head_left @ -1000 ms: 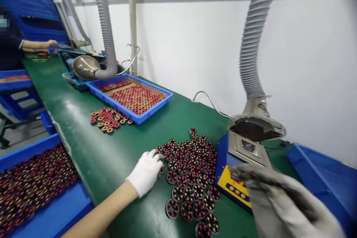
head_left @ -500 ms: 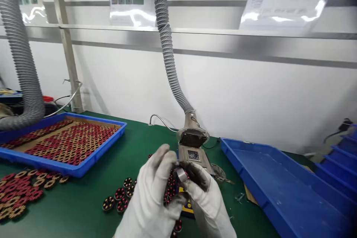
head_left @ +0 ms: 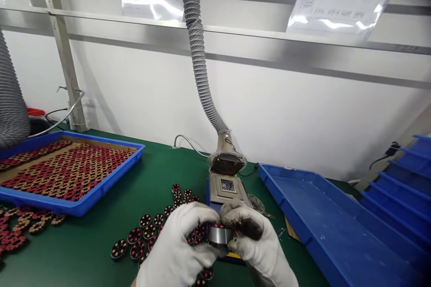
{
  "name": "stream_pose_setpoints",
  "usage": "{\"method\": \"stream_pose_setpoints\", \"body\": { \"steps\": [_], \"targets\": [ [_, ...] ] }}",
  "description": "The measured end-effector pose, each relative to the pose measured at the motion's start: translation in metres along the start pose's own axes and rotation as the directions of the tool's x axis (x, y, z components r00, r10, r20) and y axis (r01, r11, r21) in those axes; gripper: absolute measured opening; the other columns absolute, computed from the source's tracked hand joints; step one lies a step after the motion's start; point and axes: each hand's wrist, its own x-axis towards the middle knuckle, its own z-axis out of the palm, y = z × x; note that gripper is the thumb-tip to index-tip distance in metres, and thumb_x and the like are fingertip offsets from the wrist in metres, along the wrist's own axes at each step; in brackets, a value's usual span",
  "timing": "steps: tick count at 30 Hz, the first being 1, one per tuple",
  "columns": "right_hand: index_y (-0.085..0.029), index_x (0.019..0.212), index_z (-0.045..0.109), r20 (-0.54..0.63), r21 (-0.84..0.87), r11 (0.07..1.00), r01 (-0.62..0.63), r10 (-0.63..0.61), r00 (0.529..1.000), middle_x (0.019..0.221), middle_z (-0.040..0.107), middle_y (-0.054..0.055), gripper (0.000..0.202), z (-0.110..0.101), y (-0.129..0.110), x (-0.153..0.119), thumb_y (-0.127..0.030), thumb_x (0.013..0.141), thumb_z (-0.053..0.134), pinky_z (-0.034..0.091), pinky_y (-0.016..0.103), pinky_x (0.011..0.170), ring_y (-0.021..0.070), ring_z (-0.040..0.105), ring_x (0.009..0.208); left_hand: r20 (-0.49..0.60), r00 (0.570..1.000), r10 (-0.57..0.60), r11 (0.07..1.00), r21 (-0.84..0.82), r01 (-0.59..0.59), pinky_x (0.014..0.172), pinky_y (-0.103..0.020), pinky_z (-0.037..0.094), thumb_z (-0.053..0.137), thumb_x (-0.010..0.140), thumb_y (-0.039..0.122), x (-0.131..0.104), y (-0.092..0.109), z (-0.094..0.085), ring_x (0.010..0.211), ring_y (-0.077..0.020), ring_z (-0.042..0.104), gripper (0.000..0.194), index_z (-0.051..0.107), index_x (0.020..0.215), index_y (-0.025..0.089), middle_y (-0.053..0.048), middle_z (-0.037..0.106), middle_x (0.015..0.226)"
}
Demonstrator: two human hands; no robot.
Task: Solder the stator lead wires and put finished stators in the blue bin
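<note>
In white gloves, my two hands hold a round part (head_left: 219,236) with a shiny metal side band and red spots along its top edge. My left hand (head_left: 183,244) grips its left side, fingers closed. My right hand (head_left: 251,235), its glove fingertips stained black, closes on the right side. Behind the hands stands a small bench device (head_left: 218,197) with a square, speckled shiny well (head_left: 228,185) in its top plate. Small black round parts (head_left: 149,232) with red or tan spots lie left of my left hand; some are hidden by the gloves.
A blue tray (head_left: 143,151) of red and tan toothed rings is at left, with loose rings (head_left: 15,240) before it. Another blue tray (head_left: 323,215) is at right, near stacked blue trays (head_left: 397,188). A grey hose (head_left: 198,54) and round hood (head_left: 227,161) hang over the device.
The view has shifted, moving the background slightly left. The round part has turned so its metal band faces me more fully, and both hands sit a little lower around it.
</note>
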Motion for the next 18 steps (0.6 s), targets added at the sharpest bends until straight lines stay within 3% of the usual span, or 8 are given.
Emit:
{"method": "stream_pose_setpoints", "body": {
  "steps": [3,5,8,11,14,18],
  "targets": [
    [-0.024,0.063,0.069,-0.073,0.028,0.998,0.058,-0.056,0.996,0.066,0.06,0.002,0.015,0.007,0.002,0.001,-0.038,0.065,0.074,0.044,0.027,0.063,0.0168,0.055,0.067,0.001,0.977,0.214,0.966,0.15,-0.211,0.077,-0.027,0.047,0.056,0.072,0.005,-0.001,0.001,-0.003,0.085,-0.0147,0.057,0.028,0.055,0.095,0.021,-0.002,0.061,0.09],
    [-0.024,0.063,0.068,-0.159,0.205,0.979,-0.002,0.036,0.987,0.068,0.06,0.002,0.014,0.013,0.002,0.001,-0.037,0.068,0.072,0.045,0.028,0.062,0.017,0.055,0.068,0.0,0.946,0.323,0.911,0.272,-0.311,0.079,-0.03,0.046,0.054,0.077,0.007,0.0,0.003,-0.005,0.089,-0.0162,0.055,0.022,0.054,0.096,0.018,-0.005,0.061,0.091],
    [-0.024,0.071,0.068,-0.194,0.441,0.893,-0.088,0.191,0.962,0.073,0.06,0.003,0.018,0.017,0.001,0.0,-0.042,0.067,0.071,0.046,0.03,0.065,0.0181,0.055,0.07,-0.023,0.933,0.358,0.887,0.32,-0.333,0.08,-0.03,0.045,0.051,0.079,0.008,0.001,0.007,-0.008,0.09,-0.016,0.054,0.019,0.053,0.096,0.016,-0.006,0.061,0.091],
    [-0.022,0.072,0.069,-0.144,0.287,0.95,-0.124,0.17,0.975,0.074,0.062,0.003,0.024,0.019,0.001,-0.001,-0.038,0.057,0.079,0.045,0.029,0.065,0.0184,0.055,0.071,-0.042,0.94,0.338,0.9,0.305,-0.31,0.079,-0.028,0.045,0.048,0.085,0.015,0.001,0.007,-0.009,0.09,-0.0146,0.054,0.012,0.053,0.096,0.016,-0.006,0.06,0.09],
    [-0.022,0.061,0.068,-0.201,0.202,0.977,-0.067,0.108,0.973,0.069,0.061,0.001,0.019,0.021,0.004,-0.003,-0.032,0.054,0.081,0.044,0.026,0.06,0.0164,0.054,0.068,-0.033,0.925,0.378,0.869,0.356,-0.342,0.081,-0.03,0.044,0.046,0.09,0.031,-0.002,0.004,-0.011,0.093,-0.0164,0.053,0.019,0.053,0.097,0.015,-0.008,0.059,0.093],
    [-0.028,0.068,0.069,-0.348,0.486,0.874,-0.015,0.209,0.914,0.072,0.063,-0.001,0.017,0.022,0.002,-0.003,-0.037,0.059,0.079,0.048,0.029,0.069,0.0157,0.058,0.071,-0.014,0.901,0.433,0.807,0.451,-0.381,0.083,-0.035,0.041,0.048,0.089,0.03,-0.005,0.001,-0.013,0.095,-0.0189,0.051,0.018,0.053,0.096,0.014,-0.009,0.059,0.096]
  ]
}}
